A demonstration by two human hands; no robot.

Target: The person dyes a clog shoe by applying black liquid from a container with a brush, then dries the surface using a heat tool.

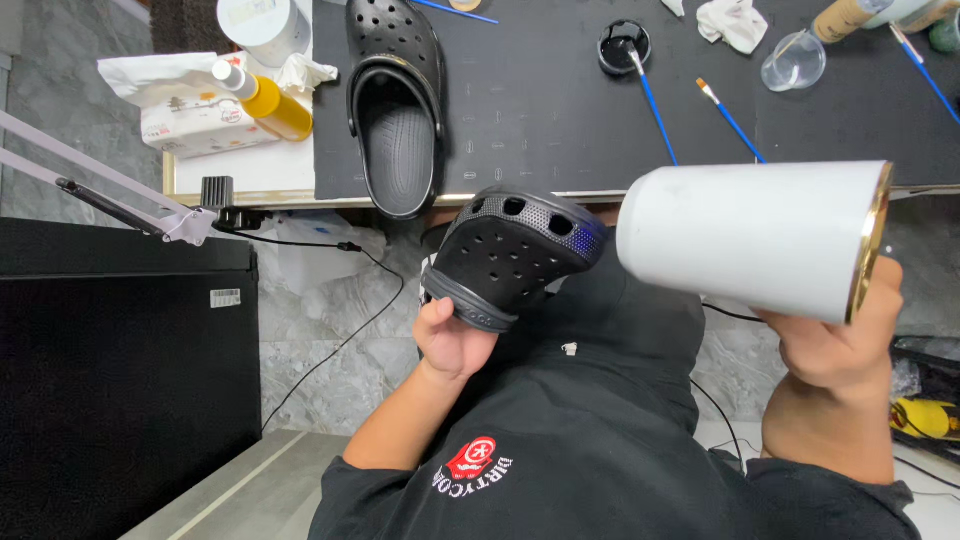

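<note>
My left hand (452,340) grips a black perforated clog (510,255) by its heel end, holding it up in front of my chest with the toe pointing right. My right hand (840,340) holds a white spray can (755,235) with a gold rim, tipped sideways so its far end points at the clog's toe. The can's end sits right beside the clog. A second black clog (398,100) lies sole-inside-up on the black mat (540,110) on the table.
On the mat lie blue-handled paintbrushes (655,105), a small pot of black paint (622,45), a clear cup (795,62) and crumpled tissue (733,22). A yellow bottle (270,100) and tissue pack (185,115) sit at the left. A black cabinet (120,380) stands lower left.
</note>
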